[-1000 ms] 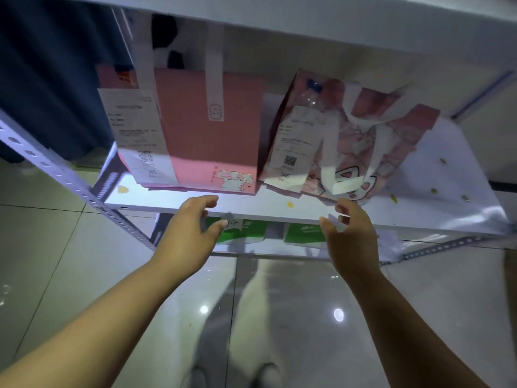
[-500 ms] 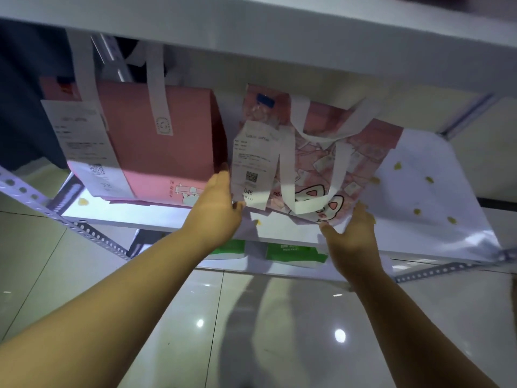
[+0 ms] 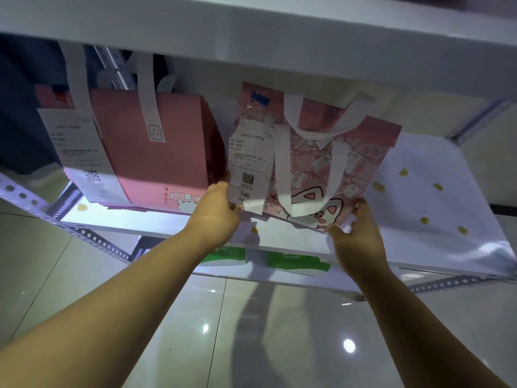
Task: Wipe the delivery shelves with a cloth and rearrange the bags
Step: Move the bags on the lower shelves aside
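Two pink delivery bags stand on a white shelf (image 3: 436, 247) with yellow spots. The patterned pink bag (image 3: 349, 163) in the middle has white handles and a receipt (image 3: 250, 163) marked 046 on its front. My left hand (image 3: 216, 212) grips its lower left corner and my right hand (image 3: 358, 233) grips its lower right corner. A plain pink bag (image 3: 156, 152) with its own receipt stands to the left, close beside my left hand. No cloth is in view.
A white shelf board (image 3: 251, 29) runs just above the bags. Perforated metal rails (image 3: 92, 239) frame the rack at the left and right. Green packages (image 3: 296, 261) lie on the shelf below. Glossy floor tiles (image 3: 265, 331) spread underneath.
Both hands rose from below the shelf edge and closed on the lower corners of the patterned bag. The view moved closer under the upper shelf.
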The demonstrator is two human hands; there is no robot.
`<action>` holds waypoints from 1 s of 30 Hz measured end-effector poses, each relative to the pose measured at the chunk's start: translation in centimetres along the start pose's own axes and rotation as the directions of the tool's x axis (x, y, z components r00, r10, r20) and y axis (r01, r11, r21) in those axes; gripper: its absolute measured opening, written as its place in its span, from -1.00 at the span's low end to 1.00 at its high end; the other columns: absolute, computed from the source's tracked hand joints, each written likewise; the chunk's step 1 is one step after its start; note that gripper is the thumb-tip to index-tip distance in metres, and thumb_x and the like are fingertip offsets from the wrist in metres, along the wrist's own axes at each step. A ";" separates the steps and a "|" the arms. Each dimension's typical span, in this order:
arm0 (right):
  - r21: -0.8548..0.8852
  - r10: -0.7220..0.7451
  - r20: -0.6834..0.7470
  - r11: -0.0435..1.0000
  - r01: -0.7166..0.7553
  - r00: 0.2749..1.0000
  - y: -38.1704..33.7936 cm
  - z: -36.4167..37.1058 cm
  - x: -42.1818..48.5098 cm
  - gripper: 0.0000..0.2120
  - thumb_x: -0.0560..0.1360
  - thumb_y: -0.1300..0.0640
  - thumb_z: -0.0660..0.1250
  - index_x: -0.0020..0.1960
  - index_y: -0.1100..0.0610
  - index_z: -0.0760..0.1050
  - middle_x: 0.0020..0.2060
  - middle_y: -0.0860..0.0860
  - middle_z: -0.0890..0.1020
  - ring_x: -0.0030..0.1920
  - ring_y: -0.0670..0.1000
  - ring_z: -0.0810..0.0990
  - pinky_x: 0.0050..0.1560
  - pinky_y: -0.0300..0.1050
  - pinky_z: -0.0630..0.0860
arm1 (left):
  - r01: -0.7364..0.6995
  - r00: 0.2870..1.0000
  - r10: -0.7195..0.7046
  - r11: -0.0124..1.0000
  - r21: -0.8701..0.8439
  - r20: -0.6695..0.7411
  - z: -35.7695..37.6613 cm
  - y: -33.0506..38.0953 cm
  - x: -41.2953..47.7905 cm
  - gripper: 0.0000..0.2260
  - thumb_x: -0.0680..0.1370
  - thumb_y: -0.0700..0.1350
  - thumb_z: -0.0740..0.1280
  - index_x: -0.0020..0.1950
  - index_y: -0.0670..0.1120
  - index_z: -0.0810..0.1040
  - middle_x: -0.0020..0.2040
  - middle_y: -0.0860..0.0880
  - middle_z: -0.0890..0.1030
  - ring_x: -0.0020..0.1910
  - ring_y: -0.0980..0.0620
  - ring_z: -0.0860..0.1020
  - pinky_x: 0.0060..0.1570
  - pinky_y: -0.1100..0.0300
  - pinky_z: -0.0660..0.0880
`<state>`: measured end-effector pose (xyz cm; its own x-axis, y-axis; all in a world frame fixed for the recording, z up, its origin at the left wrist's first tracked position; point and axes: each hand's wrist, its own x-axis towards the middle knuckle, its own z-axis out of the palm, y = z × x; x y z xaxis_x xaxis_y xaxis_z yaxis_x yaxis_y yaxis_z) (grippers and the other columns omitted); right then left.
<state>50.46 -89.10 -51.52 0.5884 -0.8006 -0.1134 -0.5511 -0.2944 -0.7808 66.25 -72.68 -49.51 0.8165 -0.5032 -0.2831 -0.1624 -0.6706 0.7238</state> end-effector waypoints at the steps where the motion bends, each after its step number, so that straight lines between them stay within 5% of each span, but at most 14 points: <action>1: 0.006 0.004 0.004 1.000 -0.004 1.000 0.0 -0.1 -0.1 -0.50 0.46 0.20 0.32 0.34 -0.01 0.27 0.20 0.01 0.51 0.20 0.05 0.48 0.26 0.01 0.38 | -0.007 1.000 0.007 1.000 -0.009 -0.001 0.0 -0.1 -0.1 -0.70 0.54 -0.23 0.27 0.26 -0.10 0.38 0.24 -0.09 0.47 0.06 -0.09 0.55 0.13 -0.07 0.49; 7: -0.012 0.059 -0.019 0.998 -0.059 0.998 0.2 -0.8 -1.4 -0.44 0.46 0.09 0.37 0.40 0.09 0.25 0.30 0.05 0.43 0.27 0.09 0.42 0.32 0.13 0.35 | -0.055 0.998 0.051 0.993 -0.105 -0.037 0.3 -0.6 -2.2 -0.51 0.53 -0.17 0.32 0.43 -0.01 0.27 0.35 0.01 0.39 0.00 0.09 0.53 0.08 0.11 0.48; 12: 0.000 0.061 -0.069 0.998 -0.061 0.996 0.7 -1.5 -4.0 -0.51 0.47 0.09 0.35 0.35 0.14 0.32 0.27 0.07 0.46 0.18 0.02 0.45 0.20 -0.08 0.38 | -0.091 0.995 0.084 0.986 -0.143 -0.050 0.5 -1.8 -5.6 -0.54 0.51 -0.07 0.35 0.39 0.01 0.33 0.30 0.05 0.43 -0.06 0.19 0.51 -0.03 0.17 0.47; 15: -0.003 0.024 -0.074 1.000 -0.024 0.997 1.0 -1.0 -5.8 -0.61 0.47 0.13 0.35 0.28 0.13 0.39 0.19 0.04 0.52 0.06 -0.06 0.46 0.03 -0.25 0.31 | -0.075 0.997 0.068 0.984 -0.163 -0.047 0.9 -3.2 -7.3 -0.60 0.50 -0.07 0.36 0.32 0.02 0.39 0.23 0.10 0.48 -0.05 0.24 0.52 -0.06 0.22 0.45; 19: -0.113 -0.157 -0.043 0.982 0.151 0.987 1.7 1.2 -8.3 -0.70 0.46 0.25 0.34 0.18 0.28 0.46 0.07 0.16 0.58 0.05 0.10 0.54 0.09 -0.09 0.45 | -0.060 0.996 0.051 0.989 -0.138 -0.068 1.0 -6.2 -9.1 -0.72 0.49 -0.07 0.38 0.19 0.04 0.46 0.07 0.12 0.54 -0.07 0.30 0.50 -0.19 0.43 0.36; 26: -0.047 -0.018 0.098 0.999 0.023 0.995 4.5 9.7 -9.6 -0.74 0.47 0.12 0.37 0.14 0.08 0.47 -0.03 -0.09 0.56 -0.06 -0.11 0.54 -0.16 -0.45 0.33 | 0.024 0.999 -0.032 0.980 -0.195 -0.040 1.9 -13.9 -8.1 -0.81 0.49 -0.10 0.37 0.06 0.08 0.47 -0.03 0.13 0.56 -0.07 0.24 0.54 -0.20 0.38 0.39; 30: -0.015 0.044 0.123 0.999 -0.042 0.991 6.8 14.9 -9.7 -0.75 0.48 0.11 0.36 0.15 0.08 0.47 -0.02 -0.11 0.56 -0.06 -0.14 0.53 -0.15 -0.43 0.33 | 0.049 0.997 -0.060 0.974 -0.223 -0.044 3.3 -19.2 -6.6 -0.83 0.49 -0.12 0.37 0.00 0.11 0.46 -0.06 0.12 0.56 -0.12 0.26 0.54 -0.21 0.47 0.38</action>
<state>49.82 -75.59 -64.93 0.6319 -0.7424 -0.2224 -0.5845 -0.2682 -0.7658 62.18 -58.34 -63.61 0.8484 -0.4376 -0.2979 0.0053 -0.5556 0.8314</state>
